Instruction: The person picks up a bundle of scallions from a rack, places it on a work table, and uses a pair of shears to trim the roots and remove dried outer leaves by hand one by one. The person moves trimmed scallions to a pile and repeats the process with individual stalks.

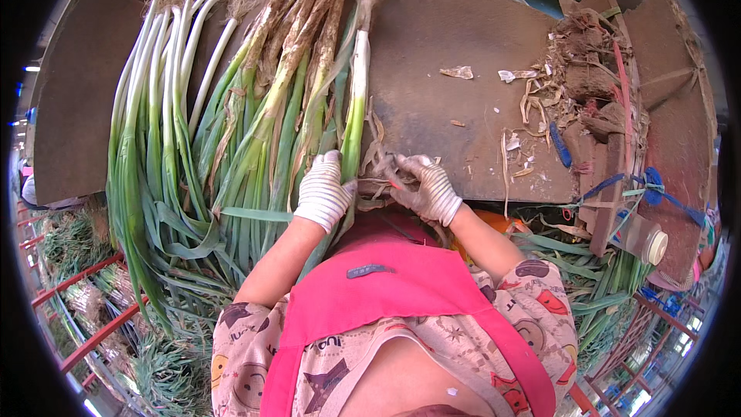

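My left hand (325, 191), in a striped white glove, is closed around the green part of a long green onion (360, 69). The onion's white shank points away from me, with its roots at the far edge of the board. My right hand (425, 188), gloved and soiled, pinches withered brown outer leaves (383, 167) just right of the stalk. A small red spot shows by its fingers; I cannot tell what it is. Left of my left hand lie unpeeled green onions (295, 63) with earthy brown skins. Farther left, several onions with clean white shanks (173, 63) lie side by side.
The brown work board (463, 29) carries skin scraps (457, 72). At right are a blue-handled tool (560, 145), wooden blocks (602, 121), blue cord (654, 185) and a clear plastic jar (639, 237). Red metal rails (92, 347) and bundled onions (168, 370) stand lower left.
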`<state>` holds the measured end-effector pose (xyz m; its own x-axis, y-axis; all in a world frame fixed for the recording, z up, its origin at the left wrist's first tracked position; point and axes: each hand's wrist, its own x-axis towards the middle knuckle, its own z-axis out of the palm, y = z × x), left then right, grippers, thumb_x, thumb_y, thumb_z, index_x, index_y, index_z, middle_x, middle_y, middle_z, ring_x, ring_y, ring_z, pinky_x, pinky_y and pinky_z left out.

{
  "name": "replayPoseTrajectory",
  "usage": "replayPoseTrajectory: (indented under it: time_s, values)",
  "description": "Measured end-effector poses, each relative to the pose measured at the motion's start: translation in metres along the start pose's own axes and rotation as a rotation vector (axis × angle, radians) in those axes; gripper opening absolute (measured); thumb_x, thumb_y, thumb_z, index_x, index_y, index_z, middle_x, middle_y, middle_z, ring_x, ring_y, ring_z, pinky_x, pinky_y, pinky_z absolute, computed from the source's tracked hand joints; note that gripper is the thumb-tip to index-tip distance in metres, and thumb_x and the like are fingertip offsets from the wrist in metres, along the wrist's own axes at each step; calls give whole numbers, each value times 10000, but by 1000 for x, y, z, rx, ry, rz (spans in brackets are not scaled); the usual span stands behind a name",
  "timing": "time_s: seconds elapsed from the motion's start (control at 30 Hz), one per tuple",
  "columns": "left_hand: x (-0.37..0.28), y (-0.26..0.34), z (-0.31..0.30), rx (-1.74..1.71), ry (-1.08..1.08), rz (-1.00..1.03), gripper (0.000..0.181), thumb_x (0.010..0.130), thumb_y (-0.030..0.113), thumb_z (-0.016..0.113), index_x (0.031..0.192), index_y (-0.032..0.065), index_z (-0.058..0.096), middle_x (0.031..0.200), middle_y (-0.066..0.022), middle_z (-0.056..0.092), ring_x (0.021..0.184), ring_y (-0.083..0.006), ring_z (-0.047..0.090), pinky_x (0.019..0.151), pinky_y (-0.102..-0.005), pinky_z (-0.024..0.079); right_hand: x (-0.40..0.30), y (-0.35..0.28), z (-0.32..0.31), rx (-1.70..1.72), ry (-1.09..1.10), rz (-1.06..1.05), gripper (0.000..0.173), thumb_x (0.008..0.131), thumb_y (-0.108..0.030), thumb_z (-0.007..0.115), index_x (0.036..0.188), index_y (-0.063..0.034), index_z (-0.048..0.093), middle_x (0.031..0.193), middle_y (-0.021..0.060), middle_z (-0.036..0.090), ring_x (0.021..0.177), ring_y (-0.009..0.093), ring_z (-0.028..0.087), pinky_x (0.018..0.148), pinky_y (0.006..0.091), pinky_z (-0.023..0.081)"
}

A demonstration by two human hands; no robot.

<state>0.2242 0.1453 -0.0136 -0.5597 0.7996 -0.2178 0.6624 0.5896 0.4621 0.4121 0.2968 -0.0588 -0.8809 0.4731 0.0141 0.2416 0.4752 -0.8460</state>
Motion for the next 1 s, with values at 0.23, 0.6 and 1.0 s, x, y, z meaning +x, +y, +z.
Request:
replayPoseTrajectory:
  time_s: [0.23,0.6,1.0]
  values:
    - [3,14,21,-99,46,16,378,785,203,687,1110,19,630,1018,-223,665,923,-401,653,849,-451,529,-22,-10,-8,10,-72,-6,615,705,-192,832,1248,-4,611,1053,186,630,1018,353,605,906,412,497]
    - [26,-26,34,-854,-94,-194,279,780,77,651,1039,-20,611,940,-104,654,850,-184,606,823,-321,503,-20,-22,-20,99,-232,79,610,708,-129,850,1247,36,617,1150,170,643,1074,281,650,969,342,504]
    - [34,-28,16,-1096,-23,-309,423,926,109,612,1309,-55,536,1117,-103,658,968,-156,602,877,-295,489,-23,-29,-17,128,-201,-50,626,690,-157,843,1247,5,610,1186,203,629,1098,366,609,964,415,492]
